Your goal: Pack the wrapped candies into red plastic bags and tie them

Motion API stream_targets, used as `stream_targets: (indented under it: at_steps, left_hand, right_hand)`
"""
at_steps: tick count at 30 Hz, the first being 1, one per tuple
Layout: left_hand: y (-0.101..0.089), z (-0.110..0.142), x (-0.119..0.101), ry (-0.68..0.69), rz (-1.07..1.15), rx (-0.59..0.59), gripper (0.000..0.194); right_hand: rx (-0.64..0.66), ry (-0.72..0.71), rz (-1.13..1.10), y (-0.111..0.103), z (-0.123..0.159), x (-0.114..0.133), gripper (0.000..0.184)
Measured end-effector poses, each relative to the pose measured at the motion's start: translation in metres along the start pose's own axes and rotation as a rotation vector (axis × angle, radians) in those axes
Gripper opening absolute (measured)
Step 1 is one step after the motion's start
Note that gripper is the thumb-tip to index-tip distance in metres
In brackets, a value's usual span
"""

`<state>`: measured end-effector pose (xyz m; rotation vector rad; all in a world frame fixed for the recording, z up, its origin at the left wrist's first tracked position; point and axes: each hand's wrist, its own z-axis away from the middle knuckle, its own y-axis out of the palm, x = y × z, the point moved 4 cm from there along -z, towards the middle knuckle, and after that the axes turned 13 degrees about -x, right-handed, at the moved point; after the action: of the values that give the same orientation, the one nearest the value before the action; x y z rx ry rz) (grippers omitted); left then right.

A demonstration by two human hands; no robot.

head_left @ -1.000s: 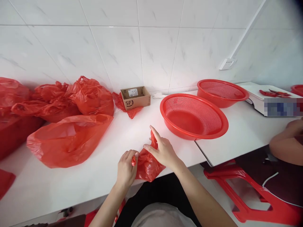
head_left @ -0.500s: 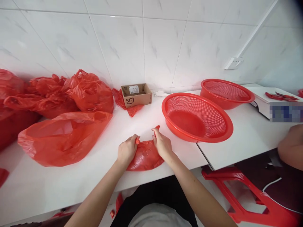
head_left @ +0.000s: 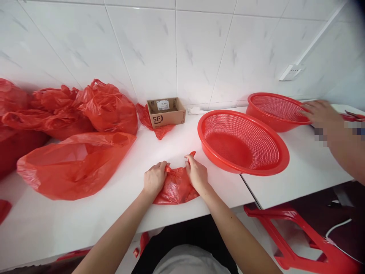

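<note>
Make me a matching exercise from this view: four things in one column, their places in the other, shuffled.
Things
1. Cardboard box
2. Small bag
3. Power socket
4. Stool

Places
A. Mounted on the wall
B. Lower than the tabletop
C. Between the left hand and right hand
D. Standing on the tabletop, near the wall

Right pairs: 1-D, 2-C, 3-A, 4-B
</note>
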<state>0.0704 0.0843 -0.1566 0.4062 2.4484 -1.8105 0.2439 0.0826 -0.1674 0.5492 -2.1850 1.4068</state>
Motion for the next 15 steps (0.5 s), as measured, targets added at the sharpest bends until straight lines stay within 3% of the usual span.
stream_targets:
  at_steps: [2,5,7,9,15]
  left_hand:
    - [-0.006,0.0,0.004,-0.004,-0.002,-0.028,0.036]
    - [-0.018,0.001,0.021,-0.049,-0.018,-0.075,0.038]
    - [-0.027,0.002,0.035,-0.084,-0.037,-0.093,0.04]
    - [-0.033,0.003,0.047,-0.11,-0.061,-0.104,0.04]
    - [-0.033,0.014,0.065,-0.181,-0.094,-0.091,0.038]
  right_hand:
    - [-0.046,0.023,-0.093,-0.011,0.007,0.005,0.03]
    - [-0.112,0.106,-0.544,-0.039,0.028,0.019,0.025]
    - [-0.089,0.17,-0.888,-0.059,0.045,0.031,0.019]
    - [-0.013,0.209,-1.071,-0.073,0.061,0.04,0.014]
    - [0.057,0.299,-1.071,-0.082,0.08,0.022,0.015]
